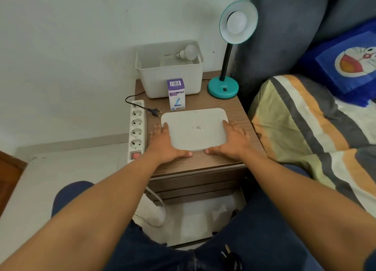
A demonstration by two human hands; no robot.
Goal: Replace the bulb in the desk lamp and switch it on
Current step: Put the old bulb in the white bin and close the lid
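Note:
A teal desk lamp point(223, 87) stands at the back right of the wooden bedside table point(238, 116), with a white bulb point(237, 22) in its shade. A loose white bulb point(188, 52) lies in the open white bin point(171, 81) behind a purple-and-white bulb box point(176, 94). The lamp's black plug point(154, 111) lies unplugged beside the white power strip point(136, 128). A flat white lid point(195, 128) rests on the table front. My left hand point(165, 143) grips its left edge and my right hand point(232, 140) its right edge.
A bed with a striped blanket point(305, 118) and a blue cartoon pillow point(350, 61) lies to the right, against a grey headboard point(284, 26). The wall is close behind the table. My knees in blue trousers flank the table's drawers point(195, 185).

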